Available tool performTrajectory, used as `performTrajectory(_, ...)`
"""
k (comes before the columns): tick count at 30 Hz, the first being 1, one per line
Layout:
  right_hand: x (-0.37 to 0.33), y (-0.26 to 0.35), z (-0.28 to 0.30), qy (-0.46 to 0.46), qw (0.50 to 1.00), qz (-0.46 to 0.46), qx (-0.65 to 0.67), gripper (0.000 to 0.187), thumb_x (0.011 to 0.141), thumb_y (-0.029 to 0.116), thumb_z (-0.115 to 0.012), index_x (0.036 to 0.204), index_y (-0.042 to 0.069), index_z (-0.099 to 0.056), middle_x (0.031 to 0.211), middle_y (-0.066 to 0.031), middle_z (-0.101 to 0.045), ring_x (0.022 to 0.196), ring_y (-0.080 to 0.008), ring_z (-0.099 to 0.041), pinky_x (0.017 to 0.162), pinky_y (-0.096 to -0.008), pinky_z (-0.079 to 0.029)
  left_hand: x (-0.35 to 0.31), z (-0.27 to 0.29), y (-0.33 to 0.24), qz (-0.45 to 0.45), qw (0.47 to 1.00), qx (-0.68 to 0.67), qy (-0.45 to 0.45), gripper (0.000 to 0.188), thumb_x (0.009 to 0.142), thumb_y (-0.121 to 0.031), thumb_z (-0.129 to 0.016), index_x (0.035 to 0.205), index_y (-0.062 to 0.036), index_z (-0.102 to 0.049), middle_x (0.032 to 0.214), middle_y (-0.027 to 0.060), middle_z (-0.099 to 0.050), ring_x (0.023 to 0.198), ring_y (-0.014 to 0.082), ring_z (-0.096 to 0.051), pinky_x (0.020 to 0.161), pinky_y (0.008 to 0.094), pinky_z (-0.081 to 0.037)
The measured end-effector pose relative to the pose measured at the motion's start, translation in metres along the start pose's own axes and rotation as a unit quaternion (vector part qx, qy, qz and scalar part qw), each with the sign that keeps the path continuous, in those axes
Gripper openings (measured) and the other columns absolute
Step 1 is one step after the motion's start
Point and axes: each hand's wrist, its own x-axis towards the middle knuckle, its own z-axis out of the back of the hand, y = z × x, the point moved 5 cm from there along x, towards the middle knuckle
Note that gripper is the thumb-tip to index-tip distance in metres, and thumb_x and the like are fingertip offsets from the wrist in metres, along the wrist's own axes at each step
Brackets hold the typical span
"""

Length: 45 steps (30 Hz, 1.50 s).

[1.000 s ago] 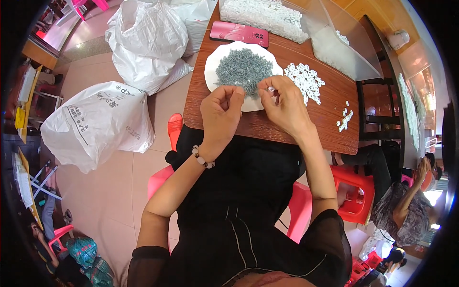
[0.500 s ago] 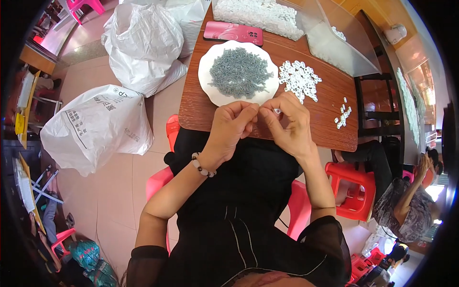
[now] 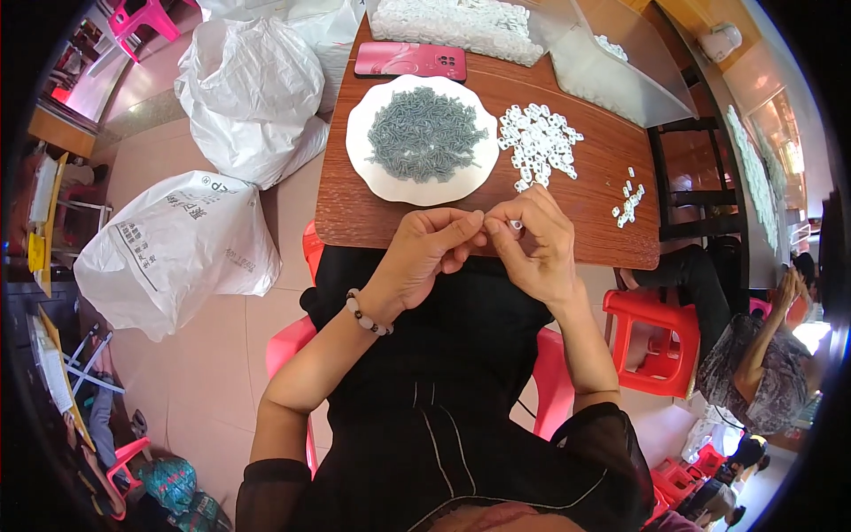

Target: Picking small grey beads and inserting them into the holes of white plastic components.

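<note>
Just past the table's near edge, my left hand (image 3: 425,257) and my right hand (image 3: 542,253) meet at their fingertips. Thumb and forefinger of the left are pinched; whatever lies between them is too small to make out. A small white plastic piece (image 3: 517,225) shows in the curled fingers of the right. Beyond them stands a white scalloped plate (image 3: 362,168) heaped with small grey spring-like pieces (image 3: 421,133). To its right lies a loose pile of white plastic pieces (image 3: 536,142), with several more (image 3: 629,204) near the right edge.
A pink phone (image 3: 409,60) lies behind the plate on the brown table (image 3: 585,222). Farther back are a row of white pieces (image 3: 461,25) and a clear-sided tray (image 3: 612,84). White sacks (image 3: 191,248) stand on the left floor. A red stool (image 3: 651,341) and another person (image 3: 758,372) are at right.
The view has shifted slightly, so the table and plate sit a little lower and farther left. My hands stay together at the fingertips, with only a small change in finger position.
</note>
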Motion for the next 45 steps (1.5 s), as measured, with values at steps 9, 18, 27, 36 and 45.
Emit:
performTrajectory(9,-0.008,-0.008,-0.001,0.030,0.992,-0.116,0.048,0.011,0.085,0.004,-0.062,0.095,0.002,-0.066,0.072,-0.0071,-0.055,0.065,-0.0183,-0.050,0.057,-0.0284,-0.041,0.000,0.003,-0.003,-0.051,0.997,0.040,-0.045,0.018,0.089,-0.019,-0.067,0.093,-0.0012,-0.068,0.076,0.0002,-0.064,0.057,0.0018,-0.049,0.049,0.0159,-0.036)
performTrajectory(18,-0.037,-0.037,-0.007,-0.017,0.923,-0.333,0.195,0.015,0.089,0.008,-0.065,0.101,0.001,-0.065,0.074,-0.0027,-0.066,0.066,-0.0063,-0.056,0.057,-0.0238,-0.044,0.001,0.003,0.000,-0.046,0.995,0.076,-0.054,0.019,0.091,-0.019,-0.065,0.094,0.0002,-0.068,0.075,-0.0014,-0.061,0.058,0.0017,-0.046,0.049,0.0161,-0.033)
performTrajectory(27,-0.038,-0.036,0.011,-0.011,0.967,-0.252,0.048,0.007,0.082,0.007,-0.072,0.087,0.002,-0.070,0.069,-0.0011,-0.058,0.063,-0.0080,-0.050,0.058,-0.0226,-0.041,0.001,0.000,0.004,-0.025,0.993,0.094,-0.060,0.020,0.090,-0.020,-0.065,0.093,0.0001,-0.068,0.073,-0.0015,-0.061,0.058,0.0014,-0.047,0.050,0.0159,-0.034)
performTrajectory(36,-0.045,-0.041,0.016,0.001,0.949,-0.303,0.081,0.013,0.083,0.007,-0.072,0.093,-0.001,-0.070,0.078,-0.0004,-0.062,0.069,-0.0060,-0.049,0.065,-0.0201,-0.041,0.001,0.000,0.006,-0.033,0.991,0.115,-0.055,0.020,0.091,-0.019,-0.065,0.094,-0.0002,-0.067,0.075,-0.0010,-0.062,0.058,0.0019,-0.048,0.050,0.0160,-0.036)
performTrajectory(45,-0.048,-0.039,0.000,-0.037,0.905,-0.351,0.236,0.013,0.087,0.006,-0.068,0.096,-0.001,-0.065,0.075,0.0020,-0.062,0.065,-0.0019,-0.051,0.060,-0.0175,-0.043,0.004,-0.001,0.012,-0.053,0.984,0.158,-0.054,0.020,0.091,-0.021,-0.065,0.094,-0.0012,-0.066,0.076,-0.0004,-0.063,0.060,0.0024,-0.051,0.051,0.0157,-0.039)
